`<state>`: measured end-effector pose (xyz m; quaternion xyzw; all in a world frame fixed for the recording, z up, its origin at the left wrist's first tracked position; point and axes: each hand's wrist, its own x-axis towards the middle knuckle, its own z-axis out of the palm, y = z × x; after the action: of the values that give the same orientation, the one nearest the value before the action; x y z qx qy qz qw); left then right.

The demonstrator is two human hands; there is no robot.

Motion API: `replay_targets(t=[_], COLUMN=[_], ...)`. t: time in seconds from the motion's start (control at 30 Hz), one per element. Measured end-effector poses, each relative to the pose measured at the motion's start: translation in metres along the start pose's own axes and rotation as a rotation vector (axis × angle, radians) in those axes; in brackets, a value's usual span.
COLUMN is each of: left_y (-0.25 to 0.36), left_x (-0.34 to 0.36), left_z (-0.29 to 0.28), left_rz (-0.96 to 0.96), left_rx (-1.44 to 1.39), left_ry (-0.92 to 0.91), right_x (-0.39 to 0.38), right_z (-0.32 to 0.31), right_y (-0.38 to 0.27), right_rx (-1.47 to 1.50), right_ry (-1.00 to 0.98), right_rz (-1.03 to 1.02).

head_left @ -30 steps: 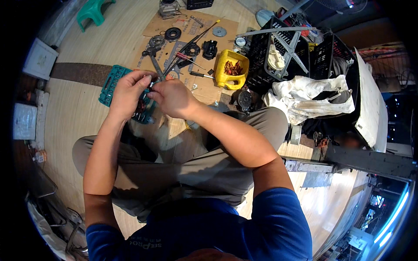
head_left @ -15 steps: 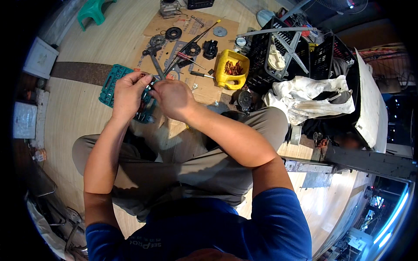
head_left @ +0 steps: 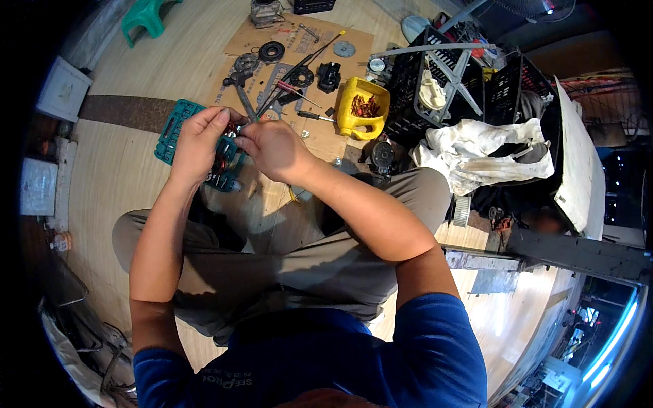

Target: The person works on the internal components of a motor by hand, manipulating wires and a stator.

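My left hand (head_left: 196, 144) is closed, thumb and fingers pinched together above the green socket-set case (head_left: 169, 139). Fingers curled, my right hand (head_left: 277, 151) meets it from the right. Between the fingertips of both hands shows a small shiny metal part (head_left: 232, 130), its exact kind mostly hidden. Just beyond my right hand, a hammer (head_left: 243, 96) lies with its handle running toward my knuckles. A red-handled screwdriver (head_left: 291, 89) rests beside it on the cardboard sheet (head_left: 233, 45).
A cut yellow jug (head_left: 348, 121) holds small copper-coloured pieces. Round dark machine parts (head_left: 271, 52) lie on the cardboard. At the right stand black crates (head_left: 406, 88), with a white cloth (head_left: 469, 156) nearer me. A green stool (head_left: 144, 24) stands far left.
Both hands stay together over the case. The left fingers have lifted and shifted slightly, and the right hand has moved a little to the right, leaving a small gap between them.
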<state>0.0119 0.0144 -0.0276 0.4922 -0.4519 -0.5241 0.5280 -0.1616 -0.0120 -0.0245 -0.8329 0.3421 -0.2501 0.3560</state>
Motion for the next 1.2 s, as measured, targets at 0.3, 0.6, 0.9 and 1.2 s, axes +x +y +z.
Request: replay_targets(t=[0.3,0.6,0.9,1.2], left_y=[0.004,0.000,-0.011,0.014], left_x=[-0.004,-0.003,0.000,-0.001], left_z=[0.011,0.015,0.011,0.022], left_rz=[-0.001,0.030,0.038,-0.120], left_rx=[0.219,0.224,0.260,-0.309], left_ry=[0.202,0.287,0.360,-0.030], right_x=[-0.004,-0.009,-0.010,-0.004], right_z=[0.009,0.017,0.021,0.009], right_y=[-0.002,-0.008,-0.012,0.004], right_rx=[-0.177,-0.184,-0.119,0.119], right_ry=[-0.092,-0.093,-0.037,0.095], right_rz=[0.009,0.076,0.093,0.048])
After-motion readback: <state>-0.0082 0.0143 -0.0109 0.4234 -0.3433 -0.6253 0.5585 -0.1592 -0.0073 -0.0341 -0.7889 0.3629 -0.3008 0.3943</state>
